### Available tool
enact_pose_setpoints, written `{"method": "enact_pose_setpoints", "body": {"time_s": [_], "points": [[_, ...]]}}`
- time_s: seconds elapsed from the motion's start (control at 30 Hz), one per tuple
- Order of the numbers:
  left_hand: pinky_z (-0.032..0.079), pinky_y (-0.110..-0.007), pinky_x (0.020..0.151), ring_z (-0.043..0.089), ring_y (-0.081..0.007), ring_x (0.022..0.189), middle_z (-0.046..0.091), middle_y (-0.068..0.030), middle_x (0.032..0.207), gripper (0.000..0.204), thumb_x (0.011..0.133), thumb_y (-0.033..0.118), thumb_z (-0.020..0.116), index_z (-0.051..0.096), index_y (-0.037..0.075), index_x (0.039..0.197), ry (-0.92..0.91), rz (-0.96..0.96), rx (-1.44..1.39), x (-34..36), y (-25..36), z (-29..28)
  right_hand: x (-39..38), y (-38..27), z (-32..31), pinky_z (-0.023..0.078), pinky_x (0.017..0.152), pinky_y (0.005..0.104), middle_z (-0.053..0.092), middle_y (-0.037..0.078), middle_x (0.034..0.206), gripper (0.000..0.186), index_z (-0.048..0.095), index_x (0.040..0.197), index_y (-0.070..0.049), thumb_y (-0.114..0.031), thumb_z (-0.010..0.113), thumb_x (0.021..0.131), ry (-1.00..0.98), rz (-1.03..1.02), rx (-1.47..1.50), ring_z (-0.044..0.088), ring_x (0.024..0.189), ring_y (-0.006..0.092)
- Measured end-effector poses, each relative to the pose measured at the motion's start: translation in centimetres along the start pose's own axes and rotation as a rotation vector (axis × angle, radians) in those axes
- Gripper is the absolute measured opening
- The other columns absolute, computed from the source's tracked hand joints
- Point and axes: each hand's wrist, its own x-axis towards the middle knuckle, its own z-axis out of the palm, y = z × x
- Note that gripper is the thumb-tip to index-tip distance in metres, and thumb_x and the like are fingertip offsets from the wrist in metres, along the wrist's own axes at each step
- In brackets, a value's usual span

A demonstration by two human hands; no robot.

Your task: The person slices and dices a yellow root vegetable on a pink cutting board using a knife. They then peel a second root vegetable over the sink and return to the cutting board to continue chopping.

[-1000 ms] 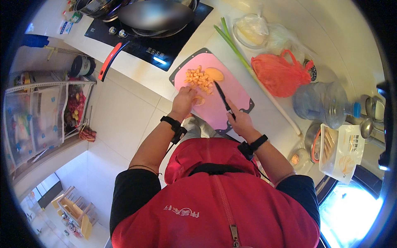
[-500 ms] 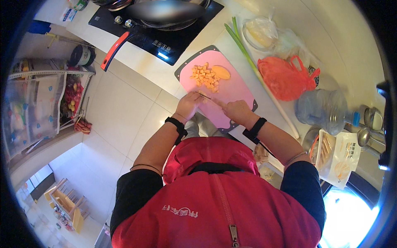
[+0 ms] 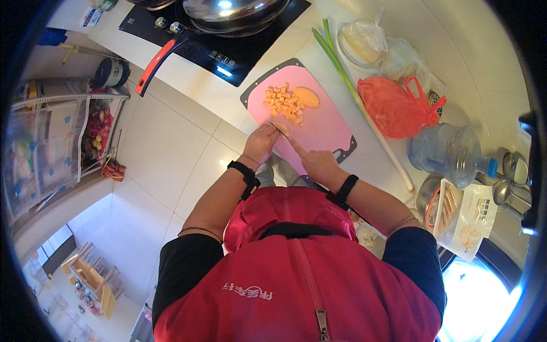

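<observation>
On the pink cutting board with grey corners lies a heap of diced orange root vegetable. An oval slab of the same vegetable rests against the heap. My left hand is closed at the board's left edge, its fingertips pressing a small piece of the orange vegetable. My right hand grips a knife, index finger stretched forward along it; the fist hides the handle. The thin dark knife blade shows edge-on across the piece, beside my left fingertips.
A black cooktop carries a lidded pan; a red-and-black handle juts over the counter edge. To the right lie a long green onion, a red plastic bag, clear bags and a big water bottle.
My right hand has shifted slightly toward me and turned, its index finger now stretched along the knife. My left hand stays nearly in place on the piece.
</observation>
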Motion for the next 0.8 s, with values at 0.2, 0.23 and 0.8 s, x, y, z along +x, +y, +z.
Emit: {"method": "enact_pose_setpoints", "body": {"time_s": [0.2,0.23,0.8], "points": [[0.053,-0.035,0.082,0.062,-0.0279,0.093,0.065,-0.0097,0.096,0.017,0.077,0.007,0.058,0.067,0.003,0.091,-0.049,-0.054,0.037,-0.1,0.5,-0.3,0.1,1.0,-0.7,0.048,0.044,0.0419,0.063,0.009,0.061,0.079,0.022,0.156,-0.016,-0.011,0.056,0.084,0.024,-0.092,-0.056,0.064,0.052,0.0239],[0.053,-0.035,0.082,0.062,-0.0277,0.093,0.065,-0.0096,0.096,0.017,0.077,0.007,0.058,0.067,0.004,0.091,-0.041,-0.069,0.042,-0.1,0.7,-0.3,0.3,1.2,-0.3,0.049,0.045,0.0423,0.064,0.009,0.062,0.079,0.021,0.156,-0.016,-0.013,0.057,0.085,-0.016,-0.081,-0.056,0.065,0.053,0.0256],[0.050,-0.040,0.088,0.059,-0.0323,0.102,0.063,-0.0139,0.108,0.022,0.081,0.008,0.063,0.065,0.005,0.103,-0.154,-0.113,-0.041,0.9,0.1,-1.5,-2.8,2.8,2.4,0.053,0.058,0.0467,0.068,0.013,0.076,0.058,0.030,0.152,-0.025,-0.024,0.046,0.097,-0.139,0.135,0.176,0.067,0.065,0.0339]]}}
